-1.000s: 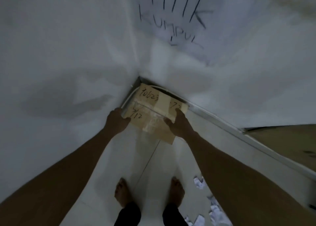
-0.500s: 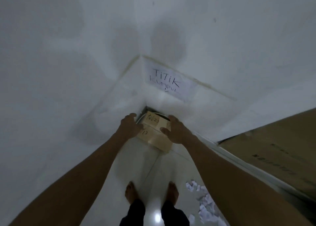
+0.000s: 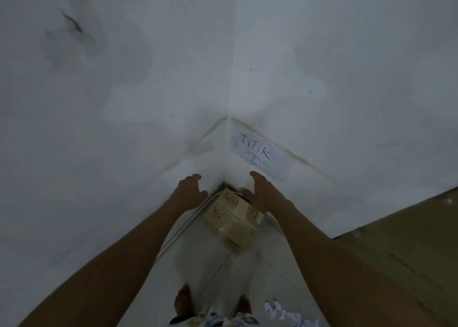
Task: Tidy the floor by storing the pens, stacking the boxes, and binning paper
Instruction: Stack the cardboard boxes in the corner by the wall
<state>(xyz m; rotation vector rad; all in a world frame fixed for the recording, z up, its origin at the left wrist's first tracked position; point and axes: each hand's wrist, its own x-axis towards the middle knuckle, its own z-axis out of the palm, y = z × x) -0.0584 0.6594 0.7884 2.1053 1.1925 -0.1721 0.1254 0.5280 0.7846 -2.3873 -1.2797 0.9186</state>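
Note:
A tan cardboard box point(image 3: 233, 216) with black handwriting on its top sits on the floor in the corner of two white walls. My left hand point(image 3: 189, 190) hovers above its left side, fingers spread and empty. My right hand point(image 3: 262, 194) hovers above its right side, also spread and holding nothing. Neither hand touches the box. Crumpled white paper point(image 3: 285, 314) lies on the floor tiles by my right foot.
A paper sign point(image 3: 259, 153) with handwriting is stuck low on the right wall. A thin white cable point(image 3: 183, 230) runs along the left wall's base. A brown wooden panel point(image 3: 409, 247) stands at the right. My bare feet point(image 3: 183, 302) are on the white tiles.
Both hands have let go of the box and lifted off it with fingers apart. The view has risen and pulled back, so the box looks smaller and farther down.

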